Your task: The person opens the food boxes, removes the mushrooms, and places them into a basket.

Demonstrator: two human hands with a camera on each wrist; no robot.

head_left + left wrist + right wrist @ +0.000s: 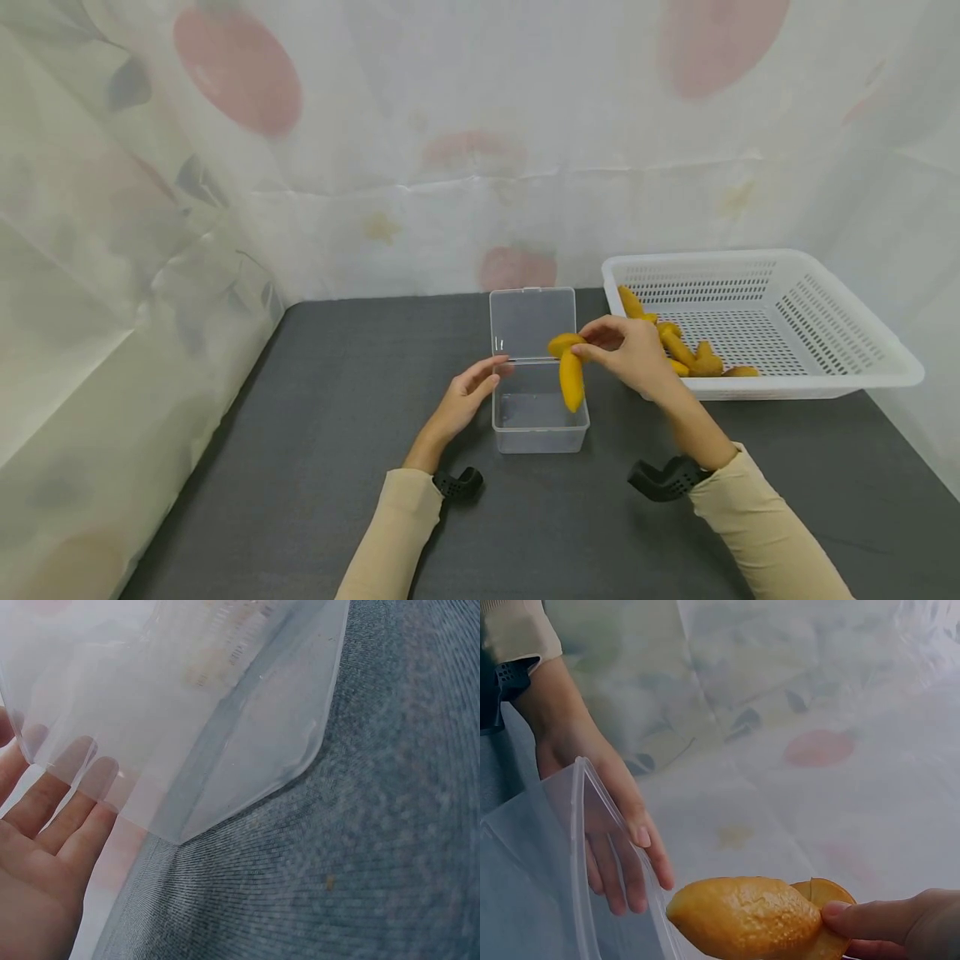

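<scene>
A clear plastic box (540, 441) stands on the dark table, its hinged lid (531, 321) swung back. My right hand (633, 354) pinches a yellow, bumpy, root-like piece (572, 385) between thumb and fingers. One long lobe of the piece points down over the right part of the box opening. In the right wrist view, its knobbly golden skin (739, 919) shows close up. At the box's left side, by the hinge, my left hand (461, 400) rests with its fingers nearly straight. Through the clear plastic, the left wrist view shows those fingertips (101, 776).
To the right stands a white slotted basket (873, 367), several similar yellow pieces (705, 360) gathered at its left end. A pale printed curtain (420, 217) hangs behind and along the left of the dark table (337, 375).
</scene>
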